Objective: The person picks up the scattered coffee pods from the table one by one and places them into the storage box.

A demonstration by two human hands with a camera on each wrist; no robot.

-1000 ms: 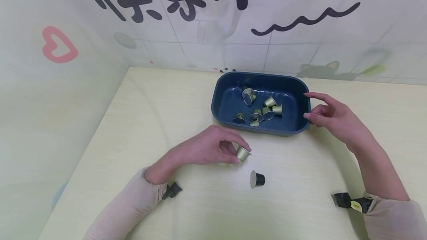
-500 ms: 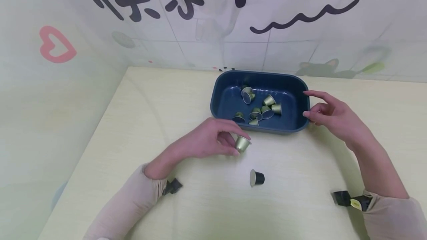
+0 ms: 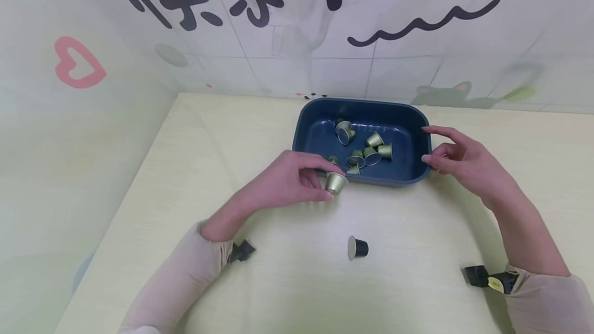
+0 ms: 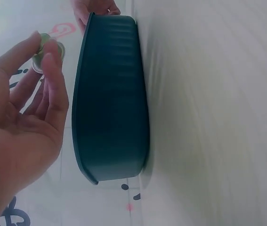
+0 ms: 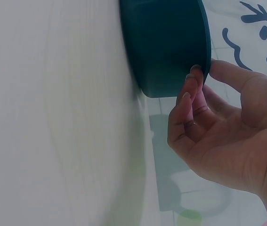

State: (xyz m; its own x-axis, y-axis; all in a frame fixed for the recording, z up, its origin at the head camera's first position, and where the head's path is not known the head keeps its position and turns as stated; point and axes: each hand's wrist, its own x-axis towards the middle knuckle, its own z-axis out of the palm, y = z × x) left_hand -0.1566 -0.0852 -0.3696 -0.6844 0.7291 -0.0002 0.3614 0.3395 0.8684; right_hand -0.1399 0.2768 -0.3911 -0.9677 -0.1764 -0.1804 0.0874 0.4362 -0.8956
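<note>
Between thumb and fingers my left hand (image 3: 292, 182) pinches a light green coffee capsule (image 3: 335, 183), raised at the near side of a dark blue bin (image 3: 394, 183). The left wrist view has this green capsule (image 4: 44, 54) at the fingertips, partly covered by them, above the level of the bin's rim. At the bin's right end my right hand (image 3: 468, 161) holds the rim; the right wrist view shows its fingers (image 5: 192, 89) against the wall. Several green capsules (image 3: 374, 139) lie jumbled in the bin, some hidden behind the left hand.
A black coffee capsule (image 3: 358, 247) lies on its side on the pale wooden table (image 3: 297, 282), in front of the bin. Behind the table stands a white wall (image 3: 297, 40) with dark lettering, close to the bin's far side.
The left hand has lifted the green capsule up and away from me, from the table before the bin to its near rim. The right hand stays at the bin's right end.
</note>
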